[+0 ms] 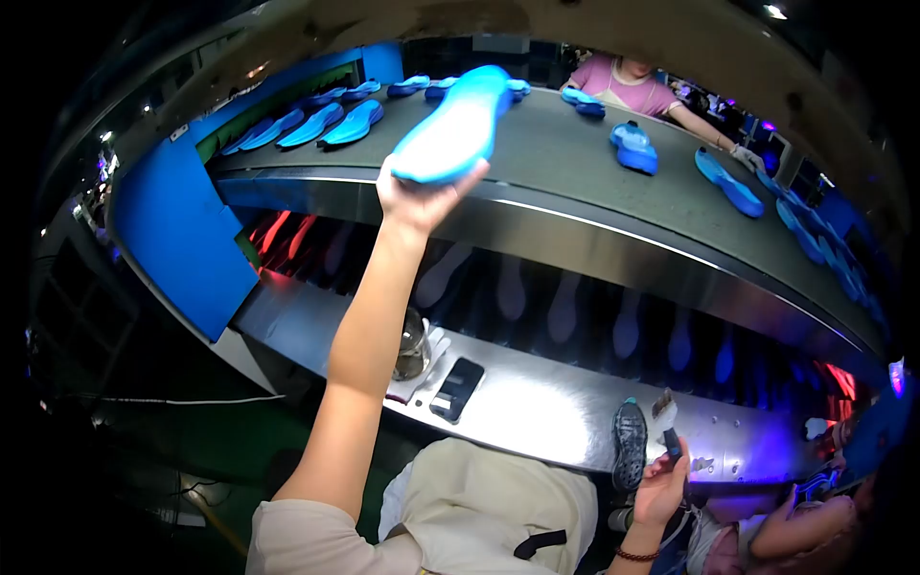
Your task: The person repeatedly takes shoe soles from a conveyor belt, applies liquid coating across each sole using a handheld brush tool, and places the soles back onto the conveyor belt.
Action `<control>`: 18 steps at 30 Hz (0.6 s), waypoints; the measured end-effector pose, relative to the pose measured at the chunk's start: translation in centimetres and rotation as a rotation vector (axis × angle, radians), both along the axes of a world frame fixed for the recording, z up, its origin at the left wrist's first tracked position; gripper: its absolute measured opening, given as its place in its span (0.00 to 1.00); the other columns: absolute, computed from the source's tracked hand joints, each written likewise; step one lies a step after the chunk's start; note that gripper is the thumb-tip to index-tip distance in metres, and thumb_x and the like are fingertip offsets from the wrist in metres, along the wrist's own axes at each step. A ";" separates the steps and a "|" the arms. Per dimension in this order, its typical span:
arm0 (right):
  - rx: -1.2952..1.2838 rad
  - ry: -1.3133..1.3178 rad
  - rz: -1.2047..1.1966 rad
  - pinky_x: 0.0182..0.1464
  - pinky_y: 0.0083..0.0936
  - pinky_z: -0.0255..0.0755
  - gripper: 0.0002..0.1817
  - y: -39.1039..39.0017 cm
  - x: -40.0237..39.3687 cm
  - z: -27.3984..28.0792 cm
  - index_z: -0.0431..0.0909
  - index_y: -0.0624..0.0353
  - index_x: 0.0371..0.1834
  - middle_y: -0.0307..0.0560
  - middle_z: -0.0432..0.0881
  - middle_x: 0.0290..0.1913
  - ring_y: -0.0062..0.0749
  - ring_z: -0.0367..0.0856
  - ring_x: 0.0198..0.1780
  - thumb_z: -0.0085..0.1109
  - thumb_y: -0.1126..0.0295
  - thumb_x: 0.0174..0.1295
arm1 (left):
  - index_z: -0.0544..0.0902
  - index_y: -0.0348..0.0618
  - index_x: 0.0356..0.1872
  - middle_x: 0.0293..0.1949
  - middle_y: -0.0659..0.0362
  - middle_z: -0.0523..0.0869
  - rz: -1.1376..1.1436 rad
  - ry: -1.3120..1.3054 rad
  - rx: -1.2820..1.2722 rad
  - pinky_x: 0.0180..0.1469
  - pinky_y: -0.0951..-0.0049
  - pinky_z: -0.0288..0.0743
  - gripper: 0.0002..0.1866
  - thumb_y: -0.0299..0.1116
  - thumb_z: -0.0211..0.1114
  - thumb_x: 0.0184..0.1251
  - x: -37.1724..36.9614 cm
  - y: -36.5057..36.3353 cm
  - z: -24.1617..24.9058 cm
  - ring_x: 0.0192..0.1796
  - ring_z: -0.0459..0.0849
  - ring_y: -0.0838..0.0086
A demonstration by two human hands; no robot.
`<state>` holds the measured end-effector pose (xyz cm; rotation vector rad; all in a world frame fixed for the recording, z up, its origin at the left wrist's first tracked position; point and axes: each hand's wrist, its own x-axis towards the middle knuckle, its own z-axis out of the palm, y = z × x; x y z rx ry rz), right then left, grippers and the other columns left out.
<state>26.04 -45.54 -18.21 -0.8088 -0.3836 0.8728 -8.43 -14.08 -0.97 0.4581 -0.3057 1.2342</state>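
Observation:
My left hand [422, 199] is raised at the near edge of the conveyor belt, its fingers round the heel end of a blue shoe sole [455, 129]. The sole tilts up and to the right above the belt. Low at the right, my right hand [661, 484] grips a brush [669, 426] by its dark handle, bristles pointing up. Just left of the brush, a dark patterned sole [630, 444] lies on the metal shelf [546, 407].
More blue soles [353, 125] lie on the green belt [537, 153]. A phone [457, 389] and a glass jar [412, 347] sit on the shelf. A co-worker [632, 86] reaches over the belt's far side; another person's arm [805, 527] is at lower right.

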 end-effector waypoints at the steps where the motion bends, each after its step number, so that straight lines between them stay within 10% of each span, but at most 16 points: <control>1: 0.014 0.071 0.018 0.29 0.12 0.62 0.22 0.1 0.2 -0.4 0.63 0.56 0.60 0.35 0.70 0.31 0.15 0.66 0.29 0.45 0.58 0.66 | 0.51 0.39 0.66 0.67 0.48 0.54 0.183 -0.207 -0.306 0.64 0.37 0.48 0.38 0.59 0.34 0.64 1.0 1.6 0.7 0.68 0.53 0.51; 3: 0.043 0.178 0.010 0.29 0.13 0.62 0.21 0.0 0.5 -0.9 0.63 0.54 0.60 0.35 0.70 0.31 0.16 0.66 0.29 0.46 0.58 0.66 | 0.47 0.40 0.67 0.69 0.51 0.49 0.385 -0.269 -0.580 0.67 0.49 0.46 0.43 0.64 0.34 0.61 2.5 5.8 0.9 0.70 0.50 0.60; 7: 0.043 0.179 -0.010 0.28 0.16 0.65 0.18 -0.6 1.8 -2.9 0.66 0.54 0.57 0.36 0.71 0.30 0.17 0.69 0.28 0.48 0.64 0.65 | 0.59 0.35 0.62 0.62 0.49 0.63 0.473 0.430 -0.373 0.61 0.61 0.60 0.37 0.54 0.50 0.60 11.9 6.8 1.8 0.62 0.65 0.62; 11: -0.002 0.205 -0.034 0.28 0.18 0.66 0.15 -0.3 2.6 -3.6 0.69 0.53 0.54 0.37 0.74 0.28 0.18 0.71 0.27 0.49 0.66 0.64 | 0.57 0.32 0.63 0.62 0.45 0.63 0.676 1.357 0.068 0.61 0.64 0.61 0.41 0.45 0.63 0.51 21.6 11.0 1.7 0.62 0.65 0.62; 16: 0.032 0.378 0.011 0.29 0.22 0.69 0.12 -1.4 4.4 -5.9 0.72 0.58 0.45 0.43 0.77 0.32 0.28 0.75 0.29 0.50 0.64 0.63 | 0.49 0.49 0.68 0.68 0.48 0.52 1.500 1.818 0.860 0.67 0.58 0.49 0.42 0.44 0.61 0.53 25.7 10.9 1.6 0.68 0.54 0.54; 18: -0.012 0.525 -0.065 0.26 0.22 0.69 0.12 -1.4 3.5 -5.5 0.73 0.61 0.42 0.45 0.79 0.32 0.28 0.73 0.26 0.49 0.64 0.63 | 0.48 0.52 0.68 0.69 0.53 0.52 1.196 2.048 0.966 0.67 0.56 0.49 0.41 0.47 0.58 0.56 26.4 11.4 0.8 0.67 0.56 0.55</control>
